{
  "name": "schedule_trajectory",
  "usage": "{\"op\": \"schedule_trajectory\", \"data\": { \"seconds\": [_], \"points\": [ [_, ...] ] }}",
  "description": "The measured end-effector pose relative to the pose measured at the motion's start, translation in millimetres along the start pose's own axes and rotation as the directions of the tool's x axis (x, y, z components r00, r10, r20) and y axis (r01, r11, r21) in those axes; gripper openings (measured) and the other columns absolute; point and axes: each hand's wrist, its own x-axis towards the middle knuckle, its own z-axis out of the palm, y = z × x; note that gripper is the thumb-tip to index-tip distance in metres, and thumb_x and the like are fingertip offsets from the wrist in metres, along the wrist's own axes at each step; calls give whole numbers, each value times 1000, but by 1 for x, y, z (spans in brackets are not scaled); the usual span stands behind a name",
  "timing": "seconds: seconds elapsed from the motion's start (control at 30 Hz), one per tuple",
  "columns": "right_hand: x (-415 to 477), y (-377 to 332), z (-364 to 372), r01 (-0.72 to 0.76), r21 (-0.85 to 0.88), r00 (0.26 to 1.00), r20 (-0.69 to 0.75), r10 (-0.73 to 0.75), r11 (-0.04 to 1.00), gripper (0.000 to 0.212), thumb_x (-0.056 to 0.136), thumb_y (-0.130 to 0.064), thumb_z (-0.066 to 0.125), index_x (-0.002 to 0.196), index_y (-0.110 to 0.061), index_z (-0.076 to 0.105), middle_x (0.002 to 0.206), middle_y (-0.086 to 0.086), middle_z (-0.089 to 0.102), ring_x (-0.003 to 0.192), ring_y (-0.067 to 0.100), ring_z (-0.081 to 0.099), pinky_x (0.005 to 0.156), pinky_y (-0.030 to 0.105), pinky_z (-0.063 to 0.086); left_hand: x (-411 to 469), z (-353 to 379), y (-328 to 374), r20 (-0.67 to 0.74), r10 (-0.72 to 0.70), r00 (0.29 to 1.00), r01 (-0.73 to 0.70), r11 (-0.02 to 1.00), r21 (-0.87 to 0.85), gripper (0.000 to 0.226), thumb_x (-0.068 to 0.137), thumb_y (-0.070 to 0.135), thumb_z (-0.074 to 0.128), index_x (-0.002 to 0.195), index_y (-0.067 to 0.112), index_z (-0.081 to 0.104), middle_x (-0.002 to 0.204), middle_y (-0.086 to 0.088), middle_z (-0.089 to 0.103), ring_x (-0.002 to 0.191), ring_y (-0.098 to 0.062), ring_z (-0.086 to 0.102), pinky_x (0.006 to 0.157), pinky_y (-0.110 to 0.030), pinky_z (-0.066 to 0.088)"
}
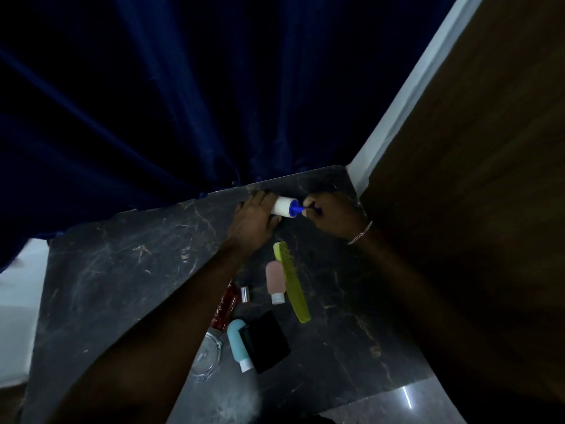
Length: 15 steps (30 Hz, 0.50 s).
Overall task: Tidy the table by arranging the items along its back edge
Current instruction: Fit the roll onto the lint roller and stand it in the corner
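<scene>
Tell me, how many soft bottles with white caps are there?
2. The pink bottle lies mid-table beside the yellow-green comb; the blue bottle lies nearer, touching the black wallet. The left arm could hide more.

Both your arms extend forward. Your left hand grips the lint roller; your right hand, fingers curled, pinches its handle.

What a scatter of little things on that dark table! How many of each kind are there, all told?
Lint roller: 1
Comb: 1
Squeeze bottles: 2 (pink bottle, blue bottle)
Red tube: 1
Small metallic cap: 1
Black pouch: 1
Glass dish: 1
Total: 8
</scene>
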Motion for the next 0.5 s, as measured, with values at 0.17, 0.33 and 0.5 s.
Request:
{"op": "schedule_trajectory", "data": {
  "seconds": [0.17, 0.33, 0.5],
  "points": [
    [18, 10, -26, 45, 92, 991, -127, -33, 995, 25, 90, -13, 69, 113, -5, 70, 111, 11, 72, 105, 22, 67, 97, 31, 52, 28, 18, 10, 48, -55, 997, 64, 973, -221, 52, 90, 26, 73, 137, 17, 51, 135, -10, 60, 121, -29, 58, 100, -47, 51],
    [38, 15, -40, 77, 222, 966, -257, -18, 972, 36, 83, -13, 77, 116, -7, 66, 112, 6, 71, 98, 8, 63, 78, -3, 42, 51, 29, 27, -4, -141, 990, 125, 890, -438, 47, 94, 22, 72, 134, 5, 54, 128, -13, 66, 107, -14, 55, 88, -18, 38],
    [58, 19, -43, 111, 297, 956, -291, -21, 948, 35, 82, -15, 79, 114, -8, 66, 101, 3, 73, 78, 0, 66, 73, 0, 47, 81, 36, 40, 52, -164, 985, 166, 829, -534, 45, 97, 21, 70, 131, -3, 53, 126, -21, 64, 114, -36, 61, 95, -43, 49]
  ]
}}
